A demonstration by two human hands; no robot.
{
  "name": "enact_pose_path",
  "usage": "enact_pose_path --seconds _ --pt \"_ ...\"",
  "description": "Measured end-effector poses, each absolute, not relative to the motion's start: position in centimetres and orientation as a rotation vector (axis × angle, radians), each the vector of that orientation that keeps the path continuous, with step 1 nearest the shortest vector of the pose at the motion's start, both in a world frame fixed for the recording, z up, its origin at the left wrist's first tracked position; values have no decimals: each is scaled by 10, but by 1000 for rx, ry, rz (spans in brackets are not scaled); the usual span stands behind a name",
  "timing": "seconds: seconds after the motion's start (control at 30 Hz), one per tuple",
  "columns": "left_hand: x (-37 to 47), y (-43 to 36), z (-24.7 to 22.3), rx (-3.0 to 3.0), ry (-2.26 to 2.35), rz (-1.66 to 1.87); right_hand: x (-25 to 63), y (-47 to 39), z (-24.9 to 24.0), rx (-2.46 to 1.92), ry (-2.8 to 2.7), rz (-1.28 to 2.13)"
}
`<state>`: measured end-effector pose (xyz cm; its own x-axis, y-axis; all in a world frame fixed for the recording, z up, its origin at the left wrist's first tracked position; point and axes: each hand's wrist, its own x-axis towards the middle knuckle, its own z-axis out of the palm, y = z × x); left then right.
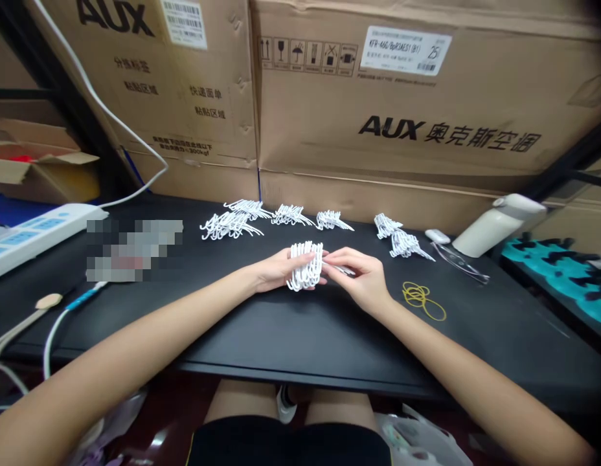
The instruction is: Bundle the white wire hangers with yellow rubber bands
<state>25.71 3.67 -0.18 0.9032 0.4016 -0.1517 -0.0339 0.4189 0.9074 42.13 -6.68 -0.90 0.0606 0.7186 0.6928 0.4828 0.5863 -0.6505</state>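
Above the middle of the black table, my left hand (276,268) is closed around a bundle of white wire hooks (304,266), the thumb lying across their front. My right hand (361,275) pinches at the right end of that bundle, where thin white stems show under the fingers. Behind the hands lie more white hooks in piles: a large pile (230,224) at the left, a small pile (332,220) near the middle and another pile (408,244) to the right. Yellow rubber bands (419,299) rest on the table to the right of my right hand.
Large cardboard boxes (427,90) stand along the back. On the right are a white bottle (495,226) lying tilted, eyeglasses (460,260), a small white case (436,237) and a teal tray (563,275) with black pieces. A white power strip (43,236) and cables lie left.
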Motion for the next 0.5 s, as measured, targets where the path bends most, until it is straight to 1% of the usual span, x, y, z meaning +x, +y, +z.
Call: enact_pose_path --seconds 0.3,0.5 --pt "259 31 1 1135 444 338 420 -68 -9 -1007 -1847 -74" --pt "263 26 2 1136 491 403 417 -69 -10 -998 -1857 -131"
